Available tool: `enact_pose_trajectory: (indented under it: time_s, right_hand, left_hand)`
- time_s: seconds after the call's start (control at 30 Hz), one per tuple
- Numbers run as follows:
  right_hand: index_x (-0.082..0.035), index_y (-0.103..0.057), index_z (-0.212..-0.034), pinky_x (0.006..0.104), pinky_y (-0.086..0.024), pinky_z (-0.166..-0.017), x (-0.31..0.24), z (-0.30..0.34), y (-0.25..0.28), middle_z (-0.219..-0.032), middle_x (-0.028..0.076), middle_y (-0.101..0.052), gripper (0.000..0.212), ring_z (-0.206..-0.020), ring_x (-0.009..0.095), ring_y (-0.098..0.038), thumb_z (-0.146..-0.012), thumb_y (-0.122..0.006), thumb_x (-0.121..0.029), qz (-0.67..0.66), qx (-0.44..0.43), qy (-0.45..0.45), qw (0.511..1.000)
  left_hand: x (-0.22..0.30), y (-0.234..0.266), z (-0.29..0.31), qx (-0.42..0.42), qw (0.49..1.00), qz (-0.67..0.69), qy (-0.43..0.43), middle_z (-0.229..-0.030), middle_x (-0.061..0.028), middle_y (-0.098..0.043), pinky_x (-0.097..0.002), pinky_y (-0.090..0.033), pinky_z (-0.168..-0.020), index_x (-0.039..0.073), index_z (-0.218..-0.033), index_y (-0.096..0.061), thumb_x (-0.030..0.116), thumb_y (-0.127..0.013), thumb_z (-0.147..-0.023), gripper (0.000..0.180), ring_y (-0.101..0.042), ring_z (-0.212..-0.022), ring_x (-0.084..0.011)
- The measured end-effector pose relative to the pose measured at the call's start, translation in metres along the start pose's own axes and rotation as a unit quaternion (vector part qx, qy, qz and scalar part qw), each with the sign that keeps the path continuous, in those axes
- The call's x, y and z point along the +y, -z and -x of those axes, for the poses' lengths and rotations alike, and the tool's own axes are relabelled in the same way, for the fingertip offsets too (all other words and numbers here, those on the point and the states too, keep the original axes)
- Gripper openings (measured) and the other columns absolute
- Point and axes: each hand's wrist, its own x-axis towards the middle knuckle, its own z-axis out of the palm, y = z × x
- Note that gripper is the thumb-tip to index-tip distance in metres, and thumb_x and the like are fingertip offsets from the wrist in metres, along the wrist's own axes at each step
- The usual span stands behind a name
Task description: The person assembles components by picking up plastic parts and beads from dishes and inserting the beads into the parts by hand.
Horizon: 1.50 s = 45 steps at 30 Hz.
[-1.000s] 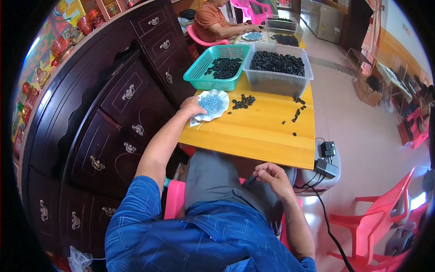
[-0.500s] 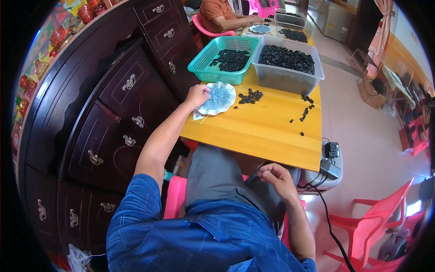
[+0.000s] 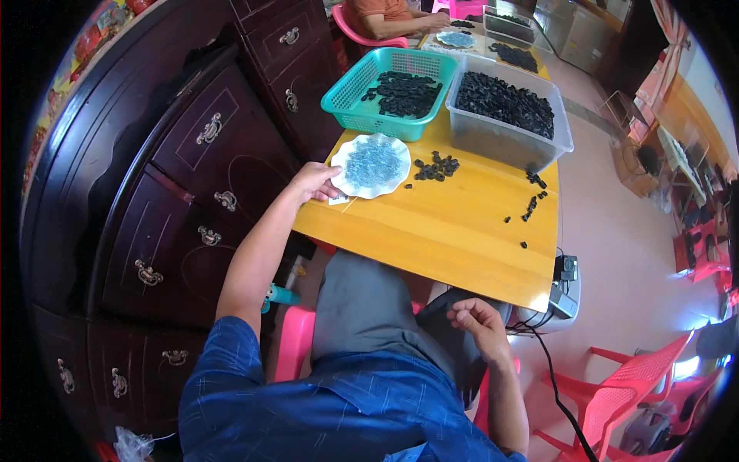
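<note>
Your left hand (image 3: 315, 183) is left of centre in the frame, pinching the near-left edge of the white plate (image 3: 373, 191), thumb over the wavy rim and fingers low at its side. The plate sits at the upper middle, on the far-left part of the yellow table (image 3: 431, 246), and carries a spread of small pale blue pieces (image 3: 375, 164). Your right hand (image 3: 479, 323) hangs over your lap at the lower right of centre, fingers curled toward the thumb; you can't really tell from this view whether anything is between them.

Just right of the plate lies a loose cluster of black parts (image 3: 436, 166), with a short trail of black bits (image 3: 531, 206) farther right. Above them stand the green basket (image 3: 377, 126) and the clear tub (image 3: 493, 146), side by side, both holding black parts. A co-worker (image 3: 381, 17) sits at the top of the frame.
</note>
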Motion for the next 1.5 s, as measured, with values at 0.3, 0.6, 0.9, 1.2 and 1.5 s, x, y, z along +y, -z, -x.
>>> enact_pose_trajectory:
  time_s: [0.3, 0.6, 0.9, 1.2, 1.5]
  right_hand:
    - [-0.003, -0.064, -0.109, 0.0275, -0.051, -0.080, -0.001, -0.003, 0.000, -0.098, 0.008, -0.071, 0.017, -0.086, 0.015, -0.065, -0.096, -0.063, -0.015, -0.013, 0.046, -0.024, 0.999]
    - [-0.002, -0.063, -0.111, 0.0289, -0.051, -0.083, -0.002, -0.008, 0.000, -0.100, 0.009, -0.070, 0.020, -0.090, 0.016, -0.064, -0.096, -0.063, -0.016, -0.013, 0.049, -0.043, 0.998]
    - [-0.001, -0.063, -0.111, 0.0292, -0.051, -0.083, -0.005, -0.008, 0.000, -0.100, 0.009, -0.070, 0.019, -0.091, 0.016, -0.064, -0.097, -0.062, -0.014, -0.003, 0.052, -0.044, 0.998]
    - [-0.001, -0.063, -0.112, 0.0281, -0.051, -0.083, 0.000, -0.008, 0.001, -0.101, 0.009, -0.069, 0.019, -0.091, 0.015, -0.064, -0.097, -0.061, -0.013, -0.024, 0.041, -0.048, 0.998]
    - [0.000, -0.064, -0.110, 0.0269, -0.050, -0.085, -0.022, -0.016, -0.034, -0.099, 0.006, -0.068, 0.015, -0.093, 0.011, -0.062, -0.097, -0.060, -0.007, 0.076, -0.030, -0.021, 0.996]
  left_hand:
    - [-0.012, 0.004, -0.001, -0.011, 0.987, 0.158, -0.035, -0.091, -0.0115, -0.070, -0.0248, -0.055, -0.052, -0.001, -0.105, -0.062, 0.020, -0.060, -0.096, 0.023, -0.067, -0.065, -0.0151]
    - [-0.013, 0.018, 0.003, -0.003, 0.995, 0.104, -0.004, -0.088, -0.0097, -0.070, -0.0243, -0.053, -0.054, 0.002, -0.104, -0.063, 0.022, -0.059, -0.096, 0.022, -0.067, -0.068, -0.0139]
    - [-0.010, 0.012, -0.003, 0.035, 0.995, 0.097, -0.010, -0.084, -0.0073, -0.069, -0.0220, -0.051, -0.050, 0.001, -0.103, -0.064, 0.023, -0.061, -0.095, 0.023, -0.064, -0.061, -0.0109]
    - [0.007, 0.016, 0.008, 0.128, 0.977, -0.164, -0.054, -0.076, -0.0081, -0.068, -0.0299, -0.051, -0.050, 0.002, -0.088, -0.067, 0.030, -0.072, -0.086, 0.028, -0.064, -0.059, -0.0162]
    - [0.065, -0.045, 0.031, 0.038, 0.819, -0.387, -0.422, -0.118, -0.0119, -0.061, -0.0418, -0.052, -0.089, 0.007, -0.116, -0.063, 0.021, -0.073, -0.077, 0.042, -0.062, -0.106, -0.0323]
